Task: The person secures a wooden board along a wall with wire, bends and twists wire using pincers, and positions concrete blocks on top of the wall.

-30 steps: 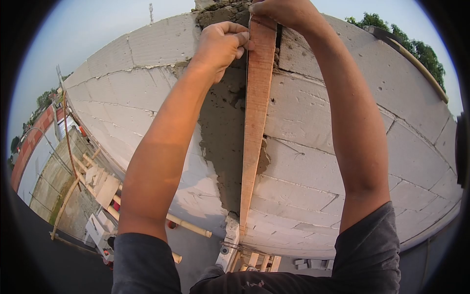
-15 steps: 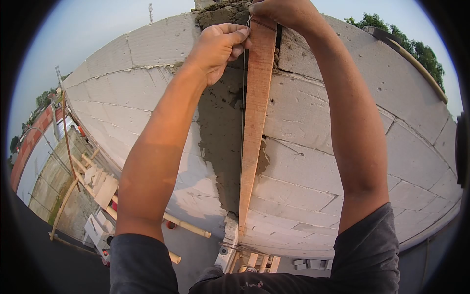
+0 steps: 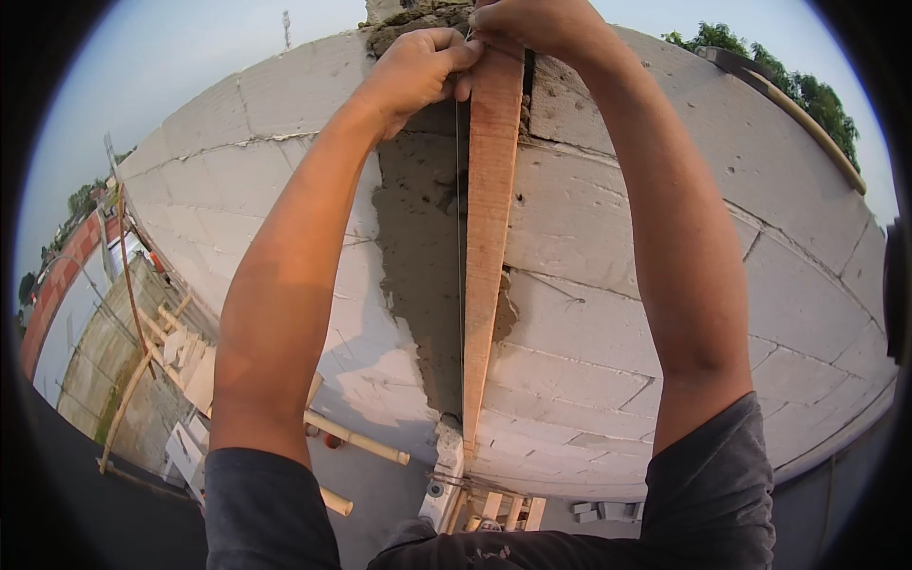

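A long reddish wooden board (image 3: 492, 180) stands upright against the block wall, beside a strip of grey mortar (image 3: 413, 237). A thin string (image 3: 460, 209) runs down along the board's left edge. At the top, my left hand (image 3: 423, 76) is closed in a pinch on the string, beside the board's upper left edge. My right hand (image 3: 541, 27) is over the board's top end, its fingertips pinched where the string comes up; part of this hand is cut off by the frame's top.
Pale blocks form the wall (image 3: 608, 218). A wooden-handled tool (image 3: 807, 123) with a dark head lies along its top at right. Bamboo poles (image 3: 356, 437) and scaffold planks are below left. Several loose blocks (image 3: 608, 511) lie on the ground far below.
Both hands and the board's top have shifted slightly left and up in view. My left hand's fingers are closer to the right hand's fingertips. Both pinches stay closed.
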The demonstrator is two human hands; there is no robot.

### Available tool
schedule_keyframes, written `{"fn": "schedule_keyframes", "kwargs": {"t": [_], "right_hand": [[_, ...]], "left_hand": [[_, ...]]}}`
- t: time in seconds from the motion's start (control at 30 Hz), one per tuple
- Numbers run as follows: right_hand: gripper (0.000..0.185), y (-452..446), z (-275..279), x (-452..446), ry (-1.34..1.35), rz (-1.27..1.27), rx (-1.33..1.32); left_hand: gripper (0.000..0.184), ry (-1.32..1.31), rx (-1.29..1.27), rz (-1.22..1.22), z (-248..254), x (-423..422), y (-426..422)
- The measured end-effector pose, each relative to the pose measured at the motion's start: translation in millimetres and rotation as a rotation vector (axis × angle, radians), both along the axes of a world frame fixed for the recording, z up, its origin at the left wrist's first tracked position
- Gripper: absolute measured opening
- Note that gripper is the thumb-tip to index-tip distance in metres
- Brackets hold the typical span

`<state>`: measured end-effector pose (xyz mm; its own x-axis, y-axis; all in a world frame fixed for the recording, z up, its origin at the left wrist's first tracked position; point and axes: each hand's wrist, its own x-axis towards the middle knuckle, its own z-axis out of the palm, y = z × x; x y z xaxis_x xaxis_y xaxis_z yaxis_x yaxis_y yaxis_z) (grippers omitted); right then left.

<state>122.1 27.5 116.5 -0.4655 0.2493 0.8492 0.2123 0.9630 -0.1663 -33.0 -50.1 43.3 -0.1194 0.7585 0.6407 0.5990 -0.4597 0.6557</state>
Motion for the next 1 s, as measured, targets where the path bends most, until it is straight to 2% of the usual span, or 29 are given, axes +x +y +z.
{"fn": "schedule_keyframes", "kwargs": {"t": [0.17, 0.23, 0.37, 0.43, 0.57, 0.67, 0.73, 0.83, 1.0], "right_hand": [[0.009, 2.4, -1.1, -1.6, 0.023, -0.020, 0.051], [0.008, 4.1, -1.3, -2.7, 0.026, 0.002, 0.033], [0.008, 3.3, -0.9, -0.8, 0.021, 0.006, 0.039], [0.008, 4.6, -0.2, -2.3, 0.003, 0.011, 0.034], [0.008, 5.4, -1.9, -2.6, 0.019, 0.003, 0.031], [0.006, 5.5, -2.3, -3.2, 0.035, 0.011, 0.051], [0.004, 2.9, -1.9, -1.6, 0.024, 0.019, 0.038], [0.003, -7.1, -3.2, 6.9, 0.009, 0.077, 0.001], [0.004, 1.4, -1.4, -1.9, 0.020, 0.026, 0.016]], "left_hand": [[0.030, 0.121, -0.024, 0.051, 13.4, 0.7, -9.9], [0.033, 0.360, 0.012, 0.143, 20.1, -3.2, -10.0], [0.035, 0.550, 0.064, 0.273, 30.8, 1.3, -16.9], [0.035, 0.611, -0.080, 0.311, 38.6, 3.2, -22.3], [0.033, 0.609, -0.046, 0.343, 35.2, 7.0, -21.0], [0.031, 0.516, -0.029, 0.287, 26.2, 4.8, -15.9], [0.028, 0.333, 0.059, 0.238, 15.9, 4.5, -8.6], [0.026, 0.237, -0.001, 0.151, 10.5, -10.9, 4.6], [0.023, 0.186, 0.058, 0.096, 6.3, -2.0, -2.4]]}}
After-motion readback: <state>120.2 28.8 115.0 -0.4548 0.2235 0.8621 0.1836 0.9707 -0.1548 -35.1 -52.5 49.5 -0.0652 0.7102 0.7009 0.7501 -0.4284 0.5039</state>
